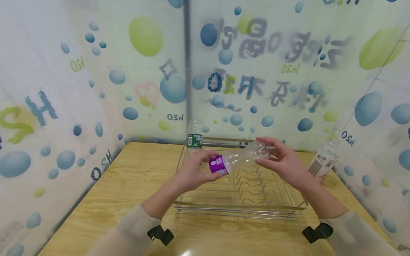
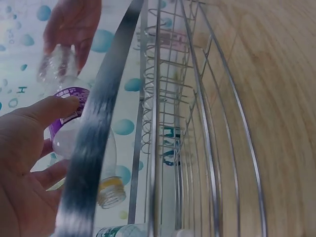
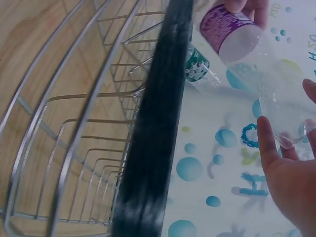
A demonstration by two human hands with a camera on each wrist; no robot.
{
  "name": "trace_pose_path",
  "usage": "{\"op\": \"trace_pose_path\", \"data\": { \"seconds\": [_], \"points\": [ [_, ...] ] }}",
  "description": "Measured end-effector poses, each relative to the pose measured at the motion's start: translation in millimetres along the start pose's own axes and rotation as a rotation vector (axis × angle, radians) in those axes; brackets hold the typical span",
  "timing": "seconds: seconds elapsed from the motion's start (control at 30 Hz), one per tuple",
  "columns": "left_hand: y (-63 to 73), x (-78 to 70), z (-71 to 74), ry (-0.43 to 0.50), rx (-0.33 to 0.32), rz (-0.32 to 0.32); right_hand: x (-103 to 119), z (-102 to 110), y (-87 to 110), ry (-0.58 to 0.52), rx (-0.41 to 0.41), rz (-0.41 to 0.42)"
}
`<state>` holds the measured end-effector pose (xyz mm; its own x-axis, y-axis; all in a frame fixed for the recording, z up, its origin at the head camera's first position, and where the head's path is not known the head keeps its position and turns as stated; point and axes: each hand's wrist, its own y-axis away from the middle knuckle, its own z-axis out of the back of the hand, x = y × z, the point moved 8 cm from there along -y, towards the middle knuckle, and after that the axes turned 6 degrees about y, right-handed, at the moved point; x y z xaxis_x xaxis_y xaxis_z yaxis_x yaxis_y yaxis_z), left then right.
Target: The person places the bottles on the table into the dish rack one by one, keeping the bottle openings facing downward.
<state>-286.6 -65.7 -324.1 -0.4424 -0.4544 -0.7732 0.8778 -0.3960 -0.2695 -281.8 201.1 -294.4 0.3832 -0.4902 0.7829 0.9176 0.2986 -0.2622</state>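
Both sleeves are plain off-white, with a small, angular black device beside each cuff.

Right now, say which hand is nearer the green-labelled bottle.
Left. The left hand is in front of the green-labelled bottle; the right hand is well off to its right.

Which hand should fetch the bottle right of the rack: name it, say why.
Likely the right hand: nearer the white-labelled bottle, though also holding the purple-labelled bottle. The left hand, farther away, grips that bottle around its label and might hold it alone.
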Motion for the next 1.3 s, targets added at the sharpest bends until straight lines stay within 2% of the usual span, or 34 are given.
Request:
{"op": "trace_pose_path", "data": {
  "seconds": [0.27, 0.4, 0.53, 0.7, 1.07, 1.3],
  "points": [
    [1.0, 13.7, -8.6, 0.177, 0.002, 0.086, 16, 1, -16.7, 0.007, -0.047, 0.026],
    [1.1, 15.4, -12.1, 0.203, 0.004, 0.108, 24, -1, -21.4, -0.018, -0.047, 0.036],
    [1.4, 14.1, -15.5, 0.217, 0.014, 0.102, 29, -3, -24.0, -0.073, -0.038, 0.027],
    [1.1, 15.8, -18.6, 0.271, 0.021, 0.113, 26, -10, -25.5, -0.148, -0.016, -0.004],
    [1.2, 19.0, -25.1, 0.463, 0.052, 0.154, 15, -46, -25.9, -0.096, 0.104, 0.022],
    [1.5, 17.6, -30.7, 0.517, 0.069, 0.156, 12, -59, -27.6, -0.129, 0.111, 0.025]
  ]
}}
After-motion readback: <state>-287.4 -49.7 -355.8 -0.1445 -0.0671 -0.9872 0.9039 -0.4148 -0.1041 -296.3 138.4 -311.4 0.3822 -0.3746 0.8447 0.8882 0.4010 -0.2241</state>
